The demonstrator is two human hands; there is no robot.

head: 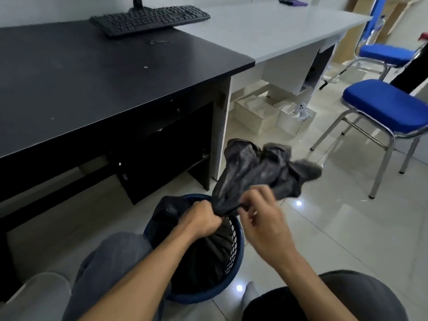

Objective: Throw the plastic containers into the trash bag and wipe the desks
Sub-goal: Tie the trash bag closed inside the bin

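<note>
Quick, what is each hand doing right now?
Left hand: grips the gathered neck of the black trash bag.
Right hand: pinches the same bag beside it.

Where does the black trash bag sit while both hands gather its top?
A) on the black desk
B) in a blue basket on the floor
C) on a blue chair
B: the trash bag sits inside the blue basket on the floor, its top gripped by the left hand and right hand.

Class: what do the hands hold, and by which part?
The trash bag: the left hand grips its gathered neck; the right hand pinches the loose top.
</note>
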